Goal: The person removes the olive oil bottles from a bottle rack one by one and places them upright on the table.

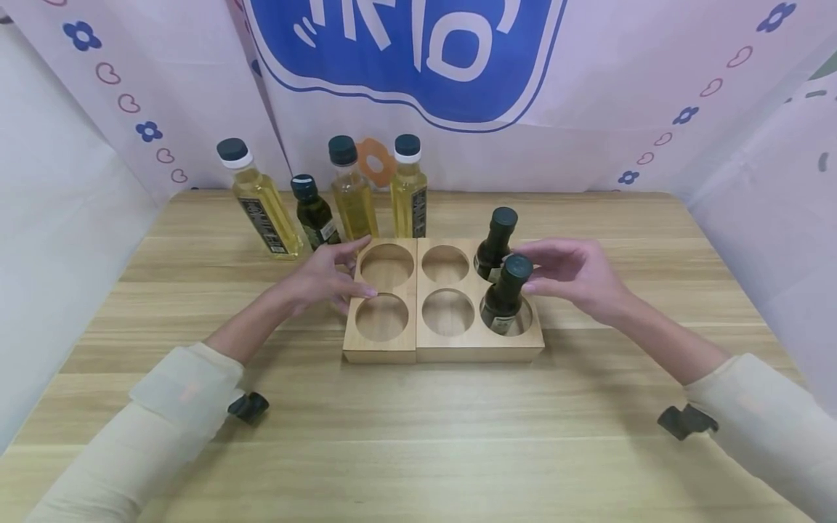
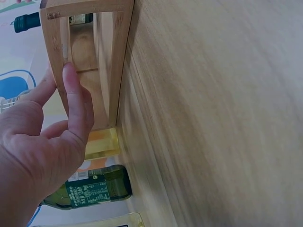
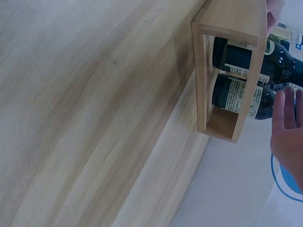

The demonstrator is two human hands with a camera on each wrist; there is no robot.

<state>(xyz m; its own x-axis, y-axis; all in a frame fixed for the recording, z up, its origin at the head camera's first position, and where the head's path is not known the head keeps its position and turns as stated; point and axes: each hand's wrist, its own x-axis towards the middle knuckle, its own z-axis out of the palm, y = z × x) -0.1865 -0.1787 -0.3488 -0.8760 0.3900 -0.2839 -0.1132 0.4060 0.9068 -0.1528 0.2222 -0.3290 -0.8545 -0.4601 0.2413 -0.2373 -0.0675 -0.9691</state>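
Note:
A light wooden bottle rack (image 1: 445,352) with round holes stands mid-table, made of two blocks side by side. My left hand (image 1: 330,276) grips its left end, thumb on the top board and fingers at the open side, as the left wrist view shows. Two dark green bottles stand in the right-hand holes: a front bottle (image 1: 506,294) and a rear bottle (image 1: 495,243). Beside their necks is my right hand (image 1: 572,272), thumb and fingers apart. In the right wrist view its fingers (image 3: 279,111) look straight; whether they touch a bottle I cannot tell.
Behind and left of the rack stand clear bottles of yellow oil: a left one (image 1: 264,214), a middle one (image 1: 354,200) and a right one (image 1: 408,196). A small dark green bottle (image 1: 315,214) stands among them. A printed cloth (image 1: 523,160) hangs behind the table (image 1: 418,436).

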